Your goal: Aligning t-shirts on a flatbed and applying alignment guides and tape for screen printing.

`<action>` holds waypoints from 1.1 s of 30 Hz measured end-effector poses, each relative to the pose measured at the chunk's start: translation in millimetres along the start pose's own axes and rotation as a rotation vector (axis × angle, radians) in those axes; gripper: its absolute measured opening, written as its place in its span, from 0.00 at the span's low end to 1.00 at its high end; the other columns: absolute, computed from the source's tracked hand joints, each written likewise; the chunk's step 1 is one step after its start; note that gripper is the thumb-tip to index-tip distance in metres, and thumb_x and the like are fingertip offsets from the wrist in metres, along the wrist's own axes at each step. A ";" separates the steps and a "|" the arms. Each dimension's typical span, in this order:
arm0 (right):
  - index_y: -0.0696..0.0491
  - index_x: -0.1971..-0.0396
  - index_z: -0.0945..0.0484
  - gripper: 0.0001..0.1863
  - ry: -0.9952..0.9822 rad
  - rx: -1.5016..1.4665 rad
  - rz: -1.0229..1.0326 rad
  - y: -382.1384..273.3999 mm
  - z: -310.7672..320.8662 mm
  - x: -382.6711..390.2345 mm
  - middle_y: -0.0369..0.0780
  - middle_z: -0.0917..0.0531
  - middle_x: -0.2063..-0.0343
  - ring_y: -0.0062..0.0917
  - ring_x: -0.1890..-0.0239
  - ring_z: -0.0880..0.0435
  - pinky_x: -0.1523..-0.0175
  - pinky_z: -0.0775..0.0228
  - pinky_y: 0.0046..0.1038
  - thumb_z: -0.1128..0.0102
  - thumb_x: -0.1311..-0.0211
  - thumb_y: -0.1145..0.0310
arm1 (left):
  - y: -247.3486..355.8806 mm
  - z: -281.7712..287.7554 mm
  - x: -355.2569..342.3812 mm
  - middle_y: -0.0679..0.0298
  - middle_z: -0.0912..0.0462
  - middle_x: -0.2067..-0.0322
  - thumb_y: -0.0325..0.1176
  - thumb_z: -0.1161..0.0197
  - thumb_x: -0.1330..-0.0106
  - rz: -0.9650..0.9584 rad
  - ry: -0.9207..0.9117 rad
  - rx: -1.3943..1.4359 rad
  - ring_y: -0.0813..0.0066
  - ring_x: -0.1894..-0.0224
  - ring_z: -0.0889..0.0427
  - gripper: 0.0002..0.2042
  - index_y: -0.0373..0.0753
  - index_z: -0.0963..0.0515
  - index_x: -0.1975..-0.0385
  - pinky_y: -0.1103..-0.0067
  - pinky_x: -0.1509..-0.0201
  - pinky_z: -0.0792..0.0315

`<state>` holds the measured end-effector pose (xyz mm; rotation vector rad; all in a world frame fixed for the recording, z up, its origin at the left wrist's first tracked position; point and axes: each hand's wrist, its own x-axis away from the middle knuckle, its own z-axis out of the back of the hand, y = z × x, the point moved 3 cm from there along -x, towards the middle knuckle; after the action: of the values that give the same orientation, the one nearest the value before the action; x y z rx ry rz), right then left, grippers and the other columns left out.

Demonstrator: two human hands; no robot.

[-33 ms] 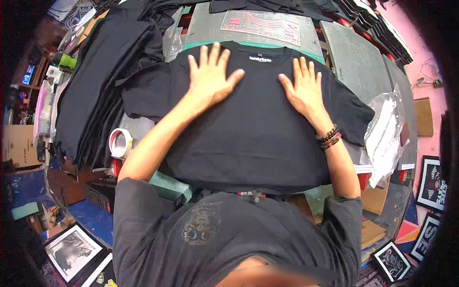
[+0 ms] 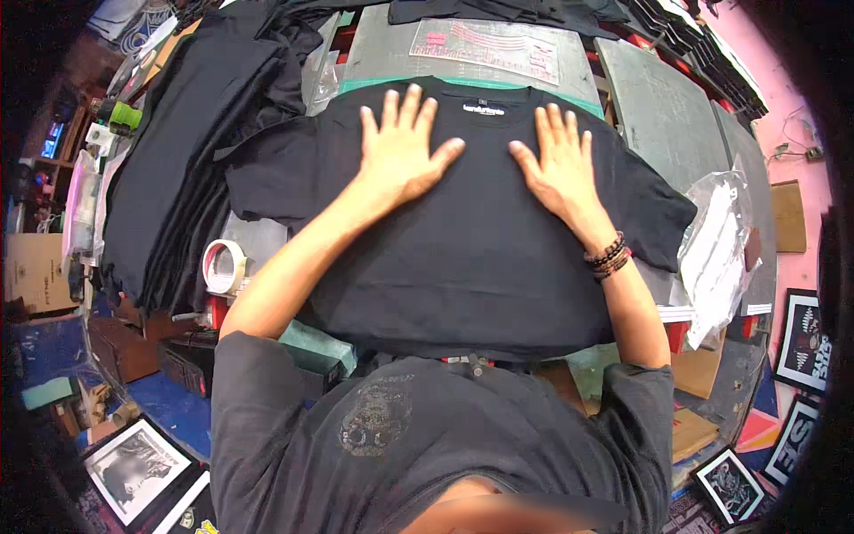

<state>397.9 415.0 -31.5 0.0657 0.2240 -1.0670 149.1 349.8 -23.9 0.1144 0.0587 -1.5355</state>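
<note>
A black T-shirt lies spread on a grey board, collar away from me and sleeves out to both sides. White print marks the inside of its neck. My left hand rests flat on the shirt's upper left chest, fingers spread and pointing away. On the upper right chest lies my right hand, also flat with the thumb out, just below the collar's right side. Dark bead bracelets circle my right wrist. Neither hand grips the cloth.
Black garments are heaped to the left, near a roll of tape. Beyond the collar lies a clear sheet with red markings. A clear plastic bag with white contents sits at the right. Another grey board stands at the far right.
Both hands have slid a little inward over the shirt, toward each other; the left has also come slightly nearer to me. The shirt stays in place.
</note>
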 end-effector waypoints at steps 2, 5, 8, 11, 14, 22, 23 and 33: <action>0.58 0.22 0.43 0.46 0.026 -0.095 0.195 -10.7 1.9 4.6 0.49 0.43 0.20 0.47 0.18 0.51 0.18 0.63 0.55 0.57 0.23 0.35 | 12.9 -3.2 8.2 0.53 0.54 0.18 0.70 0.57 0.25 -0.059 -0.026 0.082 0.49 0.16 0.57 0.46 0.38 0.47 0.19 0.44 0.18 0.61; 0.54 0.21 0.43 0.45 -0.044 -0.075 0.192 1.5 9.8 2.9 0.46 0.44 0.20 0.44 0.17 0.50 0.17 0.63 0.53 0.57 0.23 0.35 | -3.7 2.1 5.1 0.54 0.53 0.18 0.69 0.56 0.25 -0.019 -0.020 0.053 0.50 0.16 0.56 0.45 0.39 0.48 0.19 0.45 0.18 0.61; 0.53 0.21 0.43 0.43 -0.060 0.013 0.029 20.3 24.5 -3.7 0.46 0.44 0.20 0.44 0.17 0.51 0.17 0.63 0.54 0.58 0.22 0.36 | -30.4 17.1 -0.6 0.53 0.49 0.19 0.67 0.56 0.24 0.056 0.034 -0.009 0.50 0.17 0.54 0.44 0.38 0.46 0.20 0.45 0.18 0.59; 0.54 0.23 0.39 0.41 -0.091 0.008 0.004 5.8 29.0 1.3 0.50 0.42 0.21 0.50 0.18 0.49 0.19 0.61 0.60 0.53 0.23 0.39 | -15.1 17.1 6.9 0.52 0.49 0.19 0.61 0.52 0.22 0.009 -0.024 -0.003 0.43 0.18 0.53 0.39 0.39 0.44 0.21 0.42 0.19 0.58; 0.51 0.22 0.38 0.41 -0.071 -0.120 0.317 -28.3 23.4 18.4 0.48 0.42 0.21 0.49 0.18 0.49 0.19 0.61 0.59 0.52 0.25 0.38 | 19.2 7.2 26.5 0.56 0.49 0.19 0.59 0.52 0.22 -0.253 -0.086 0.115 0.47 0.17 0.53 0.36 0.47 0.43 0.20 0.43 0.19 0.60; 0.51 0.21 0.40 0.40 0.005 -0.018 0.079 44.6 1.1 -17.3 0.47 0.42 0.20 0.47 0.18 0.48 0.19 0.60 0.56 0.54 0.22 0.39 | -45.5 11.3 -5.5 0.52 0.49 0.19 0.64 0.56 0.22 0.099 -0.016 -0.040 0.46 0.18 0.52 0.41 0.36 0.44 0.21 0.46 0.18 0.58; 0.51 0.22 0.40 0.40 -0.005 0.010 0.085 45.0 -0.9 -26.9 0.47 0.41 0.21 0.48 0.19 0.47 0.19 0.60 0.57 0.54 0.22 0.39 | -37.2 9.2 -5.1 0.52 0.49 0.19 0.64 0.56 0.23 0.024 0.009 0.000 0.45 0.18 0.53 0.40 0.40 0.44 0.20 0.45 0.18 0.58; 0.63 0.40 0.20 0.55 -0.248 -0.113 0.408 32.1 4.0 -235.2 0.58 0.22 0.36 0.48 0.32 0.24 0.27 0.32 0.39 0.24 0.57 0.29 | 0.5 6.9 -17.8 0.53 0.48 0.19 0.67 0.55 0.24 -0.228 0.058 0.066 0.44 0.18 0.53 0.37 0.51 0.36 0.23 0.37 0.21 0.59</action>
<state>317.8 632.2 20.9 -0.1184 0.0419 -0.6465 148.7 366.8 -15.1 0.2106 0.0696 -1.7621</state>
